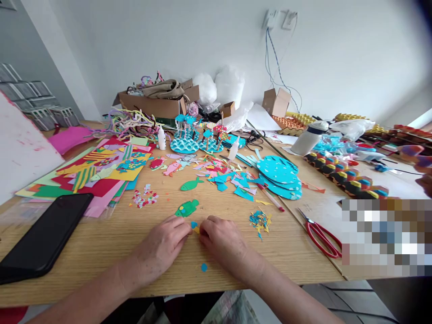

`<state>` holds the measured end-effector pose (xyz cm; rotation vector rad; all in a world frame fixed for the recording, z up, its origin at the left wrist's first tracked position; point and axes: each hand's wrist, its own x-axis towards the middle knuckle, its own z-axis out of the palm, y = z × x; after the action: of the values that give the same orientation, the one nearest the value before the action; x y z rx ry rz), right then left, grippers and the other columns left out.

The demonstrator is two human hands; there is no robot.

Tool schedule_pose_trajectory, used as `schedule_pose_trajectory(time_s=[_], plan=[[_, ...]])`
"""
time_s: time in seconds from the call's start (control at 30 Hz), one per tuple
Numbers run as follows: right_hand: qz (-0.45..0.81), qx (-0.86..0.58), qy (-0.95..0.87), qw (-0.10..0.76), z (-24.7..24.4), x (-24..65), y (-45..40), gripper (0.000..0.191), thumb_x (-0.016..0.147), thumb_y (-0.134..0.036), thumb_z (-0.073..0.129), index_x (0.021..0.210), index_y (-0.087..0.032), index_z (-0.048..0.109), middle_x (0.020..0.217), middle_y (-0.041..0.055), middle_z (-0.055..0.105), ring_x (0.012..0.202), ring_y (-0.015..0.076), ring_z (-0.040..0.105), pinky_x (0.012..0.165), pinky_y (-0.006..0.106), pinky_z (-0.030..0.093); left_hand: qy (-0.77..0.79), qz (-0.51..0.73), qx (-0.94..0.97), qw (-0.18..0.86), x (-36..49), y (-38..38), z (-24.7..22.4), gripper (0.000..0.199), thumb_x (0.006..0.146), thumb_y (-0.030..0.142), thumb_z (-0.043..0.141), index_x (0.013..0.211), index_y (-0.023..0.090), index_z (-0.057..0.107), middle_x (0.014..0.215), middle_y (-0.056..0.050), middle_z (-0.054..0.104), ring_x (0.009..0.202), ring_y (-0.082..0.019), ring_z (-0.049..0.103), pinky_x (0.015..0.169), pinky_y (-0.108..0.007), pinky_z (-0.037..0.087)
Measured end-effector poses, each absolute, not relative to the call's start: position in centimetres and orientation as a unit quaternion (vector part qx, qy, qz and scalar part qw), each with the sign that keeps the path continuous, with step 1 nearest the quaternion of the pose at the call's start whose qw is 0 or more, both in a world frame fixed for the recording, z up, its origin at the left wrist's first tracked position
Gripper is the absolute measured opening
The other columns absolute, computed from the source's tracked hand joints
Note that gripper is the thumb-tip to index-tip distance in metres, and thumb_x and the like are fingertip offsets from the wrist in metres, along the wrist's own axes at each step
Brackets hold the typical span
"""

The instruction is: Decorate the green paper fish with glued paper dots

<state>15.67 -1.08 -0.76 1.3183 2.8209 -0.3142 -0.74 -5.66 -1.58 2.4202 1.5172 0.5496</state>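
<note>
My left hand (170,238) rests on the wooden table, its fingers pressed together beside small blue and yellow paper bits. My right hand (218,236) is closed at the right side of the same bits, touching the yellow piece (196,229). The blue piece (193,224) lies between the fingertips. Just above the left fingers is a green paper fish (187,208) with small yellow and blue dots near its head. A plain green fish (191,184) lies farther back. Nearer the table's front edge sits a small blue paper piece (204,267).
A black phone (45,234) lies at left, beside stacked coloured paper (97,193). Red-handled scissors (322,238) are at right. Tiny scraps (259,220), blue cut shapes (280,175), glue bottles (162,138) and a white bottle (308,138) stand or lie farther back.
</note>
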Motion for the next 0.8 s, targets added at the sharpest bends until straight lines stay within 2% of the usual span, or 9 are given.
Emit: schedule_pose_trajectory(time_s=[0.1, 0.27, 0.47, 0.57, 0.7, 0.8], plan=[[-0.098, 0.423, 0.901, 0.013, -0.7, 15.6, -1.1, 0.022, 0.078, -0.010, 0.042, 0.082, -0.017, 0.062, 0.083, 0.0063, 0.065, 0.072, 0.0171, 0.061, 0.060, 0.025, 0.040, 0.529, 0.199, 0.814, 0.137, -0.8, -5.6, -1.6, 0.023, 0.080, 0.003, 0.040, 0.082, 0.017, 0.059, 0.081, -0.004, 0.060, 0.080, -0.017, 0.055, 0.074, -0.029, 0.045], [-0.146, 0.430, 0.891, -0.006, -0.4, 15.6, -1.2, 0.020, 0.079, -0.014, 0.043, 0.081, -0.016, 0.063, 0.084, 0.0077, 0.065, 0.077, 0.0182, 0.061, 0.065, 0.026, 0.041, 0.548, 0.254, 0.772, 0.197, -1.1, -5.3, -1.6, 0.025, 0.077, 0.006, 0.040, 0.080, 0.019, 0.061, 0.079, -0.002, 0.062, 0.077, -0.016, 0.058, 0.070, -0.026, 0.045], [-0.187, 0.439, 0.879, -0.026, -0.5, 15.7, -1.2, 0.019, 0.076, -0.012, 0.045, 0.080, -0.017, 0.063, 0.082, 0.0061, 0.065, 0.076, 0.0167, 0.060, 0.065, 0.025, 0.039, 0.604, 0.307, 0.671, 0.302, -2.2, -4.8, -1.8, 0.015, 0.073, 0.015, 0.046, 0.077, 0.021, 0.060, 0.076, 0.000, 0.065, 0.071, -0.016, 0.059, 0.066, -0.026, 0.045], [-0.223, 0.422, 0.874, -0.093, -0.6, 16.1, -1.2, 0.016, 0.075, -0.010, 0.046, 0.075, -0.017, 0.061, 0.076, 0.0035, 0.063, 0.071, 0.0135, 0.057, 0.063, 0.022, 0.038, 0.603, 0.329, 0.624, 0.373, -2.1, -4.7, -1.7, 0.012, 0.071, 0.019, 0.048, 0.075, 0.020, 0.059, 0.070, 0.002, 0.062, 0.065, -0.014, 0.057, 0.059, -0.023, 0.043], [-0.250, 0.379, 0.862, -0.225, -0.6, 16.7, -1.2, 0.012, 0.075, -0.008, 0.047, 0.073, -0.016, 0.056, 0.072, 0.0013, 0.059, 0.064, 0.0103, 0.052, 0.058, 0.020, 0.038, 0.574, 0.322, 0.564, 0.498, -0.8, -5.0, -1.1, 0.014, 0.072, 0.027, 0.050, 0.078, 0.017, 0.057, 0.057, 0.006, 0.049, 0.049, -0.010, 0.043, 0.046, -0.020, 0.035], [-0.231, 0.358, 0.864, -0.267, -0.8, 16.7, -1.3, 0.011, 0.078, -0.011, 0.046, 0.074, -0.017, 0.054, 0.072, 0.0015, 0.058, 0.062, 0.0102, 0.051, 0.057, 0.020, 0.038, 0.537, 0.339, 0.540, 0.553, 0.3, -5.2, -0.8, 0.019, 0.075, 0.033, 0.051, 0.077, 0.015, 0.057, 0.060, 0.005, 0.047, 0.051, -0.009, 0.041, 0.048, -0.020, 0.034]])
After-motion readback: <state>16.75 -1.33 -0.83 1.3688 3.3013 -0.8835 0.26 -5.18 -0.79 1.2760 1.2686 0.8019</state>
